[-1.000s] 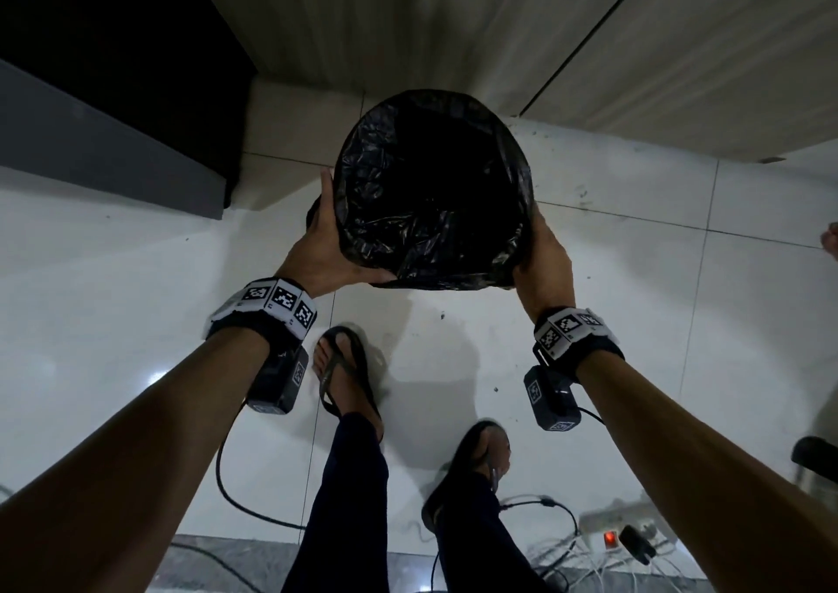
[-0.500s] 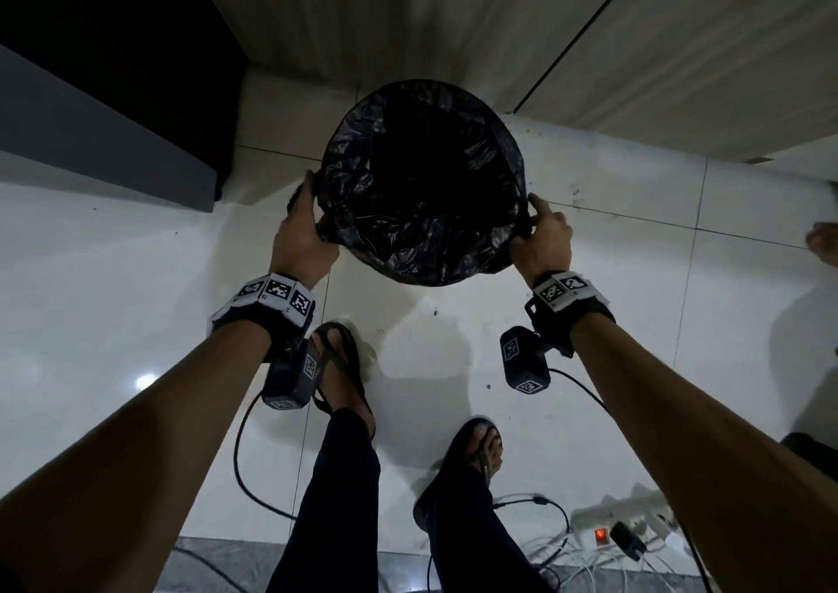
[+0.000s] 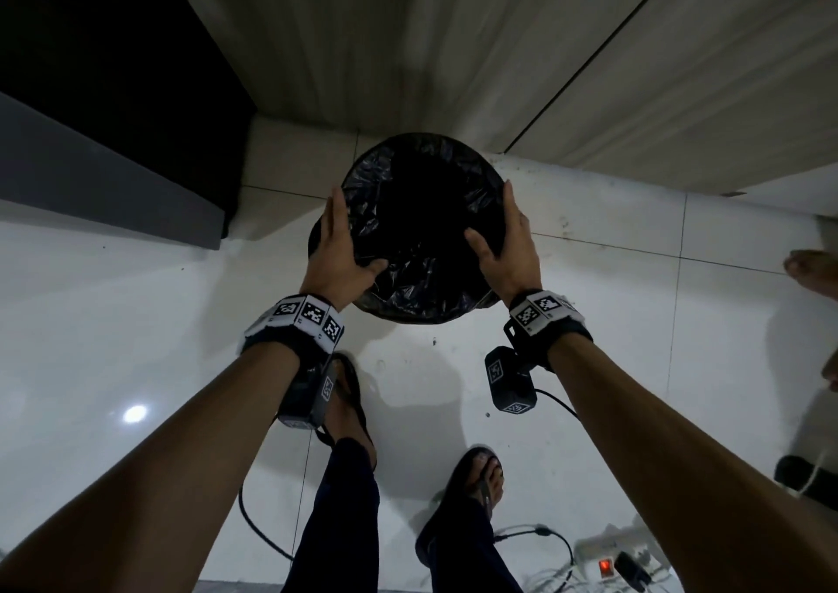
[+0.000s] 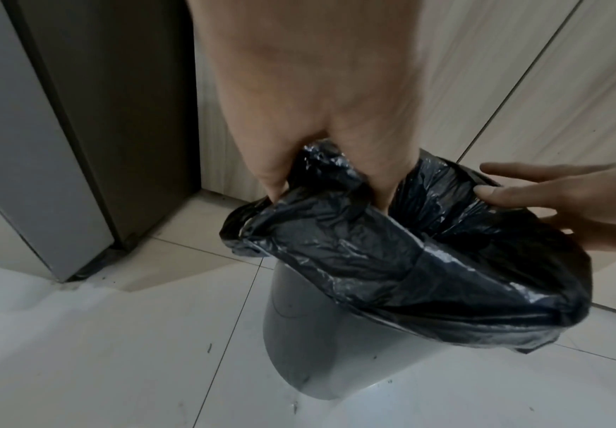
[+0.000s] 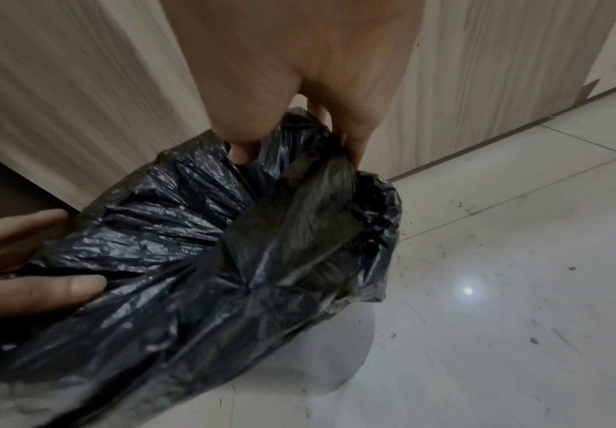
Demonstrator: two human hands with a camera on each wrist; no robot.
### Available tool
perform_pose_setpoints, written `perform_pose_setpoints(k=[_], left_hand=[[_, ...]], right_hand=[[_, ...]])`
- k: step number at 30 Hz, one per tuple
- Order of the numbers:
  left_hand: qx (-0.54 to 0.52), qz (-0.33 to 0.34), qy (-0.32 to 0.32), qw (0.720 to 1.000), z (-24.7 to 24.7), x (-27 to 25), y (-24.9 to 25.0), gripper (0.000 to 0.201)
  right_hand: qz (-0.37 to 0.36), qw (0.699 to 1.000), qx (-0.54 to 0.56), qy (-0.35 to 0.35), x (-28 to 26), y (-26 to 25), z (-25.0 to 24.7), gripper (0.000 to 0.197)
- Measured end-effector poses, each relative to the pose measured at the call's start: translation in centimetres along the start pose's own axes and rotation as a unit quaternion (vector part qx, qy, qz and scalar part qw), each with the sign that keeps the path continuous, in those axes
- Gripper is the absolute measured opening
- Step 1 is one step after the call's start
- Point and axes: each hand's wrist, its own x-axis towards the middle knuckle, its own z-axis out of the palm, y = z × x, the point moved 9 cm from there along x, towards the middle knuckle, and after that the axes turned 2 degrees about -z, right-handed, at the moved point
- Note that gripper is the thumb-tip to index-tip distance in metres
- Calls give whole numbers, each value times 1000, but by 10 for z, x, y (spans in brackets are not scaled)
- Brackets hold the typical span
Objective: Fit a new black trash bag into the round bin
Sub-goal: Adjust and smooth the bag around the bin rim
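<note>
A dark panel (image 3: 104, 93) fills the left side, its details lost in shadow, with a grey ledge (image 3: 90, 184) below it. Beside them, the left hand (image 3: 338, 252) grasps the near-left edge of the round bin (image 4: 335, 347), thumb inside and fingers straight down the outside, over the black trash bag (image 3: 421, 248). The bag lines the bin and folds over its rim; its inside is too dark to make out. The bin's grey wall shows only in the wrist views. The right hand (image 3: 508, 239) holds the right edge the same way, thumb inside. The bin stands on glossy white floor tiles (image 3: 136, 320) against a pale wood-grain wall (image 3: 499, 48). Below, 2 sandalled feet (image 3: 485, 479) stand near a power strip (image 3: 612, 561), cut off at the frame's bottom. A bare foot (image 3: 811, 275) is cropped at the right edge.
</note>
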Motion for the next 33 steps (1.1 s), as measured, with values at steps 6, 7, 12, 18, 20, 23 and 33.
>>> perform_pose_setpoints(k=[6,7,12,18,20,23,33], left_hand=[[37,3,37,999,-8,12,1,103],[65,26,55,996,-15,17,8,99],[195,193,44,961,-17,59,66,84],[332,227,-11,915,7,88,78,101],[336,209,-2,919,2,92,69,105],[306,209,5,929,-4,92,64,103],[160,154,9,975,-19,64,42,91]], right_hand=[[25,997,-58,52,13,7,-4,65],[15,994,-85,74,18,0,-8,61],[-134,974,-176,37,58,-60,10,54],[-156,934,-321,-36,83,-62,42,60],[-139,936,-322,-18,87,-55,32,58],[-117,958,-262,-18,87,-39,14,55],[-81,982,-171,10,54,-12,-4,58]])
